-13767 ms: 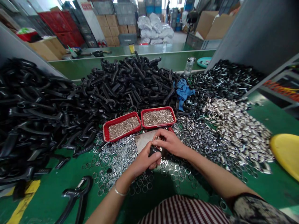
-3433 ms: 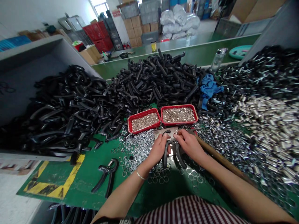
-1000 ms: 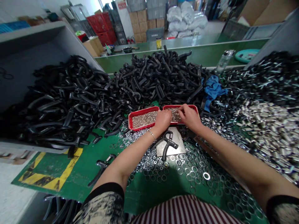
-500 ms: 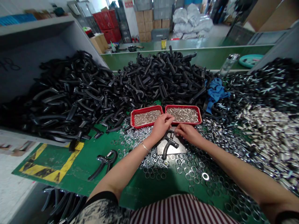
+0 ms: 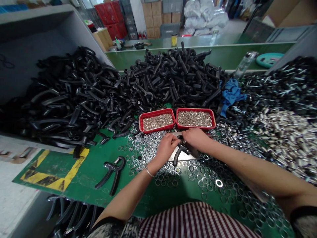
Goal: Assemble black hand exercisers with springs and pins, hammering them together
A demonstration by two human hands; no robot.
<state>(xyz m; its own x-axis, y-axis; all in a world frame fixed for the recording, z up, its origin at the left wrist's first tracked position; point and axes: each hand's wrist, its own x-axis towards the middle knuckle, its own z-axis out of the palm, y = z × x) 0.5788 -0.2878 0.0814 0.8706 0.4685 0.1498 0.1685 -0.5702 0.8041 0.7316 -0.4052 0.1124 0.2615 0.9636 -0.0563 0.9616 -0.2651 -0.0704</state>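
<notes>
**Fingers.** Left hand (image 5: 167, 146): fingers bent, tips pinched together against the head of the hand gripper (image 5: 178, 154). Whether a small part sits between them cannot be told. Right hand (image 5: 196, 138): fingers curled down and closed on the same head, from the other side.

**Held item.** Black hand gripper, just below centre of the frame. It lies on a steel plate (image 5: 190, 156), its two handles splayed towards the lower edge.

**Change.** A second ago both hands were in the right red tray (image 5: 212, 115). Half a second ago the left fingertips were by that tray's near edge and the right hand was at the gripper. Both hands now meet over the gripper's head, clear of the trays.

**Surroundings.**
- Left red tray (image 5: 141, 124), beside the right one and just above the hands; both hold small metal pieces.
- Loose washers (image 5: 146, 147), spread over the green table (image 5: 81, 185) around the plate.
- Second hand gripper (image 5: 111, 170), lower left, apart from the hands.
- Heap of black handles (image 5: 99, 89), across the upper left and centre.
- Blue cloth (image 5: 231, 92), upper right.
- Pile of metal sleeves (image 5: 284, 132), at the right edge.

**Hidden or unclear.**
- The gripper's head and spring are covered by both hands.
- The far edge of the plate is behind the hands.
- The tray contents are too small to identify.
- The sleeve pile and the right forearm are cut off by the frame.
</notes>
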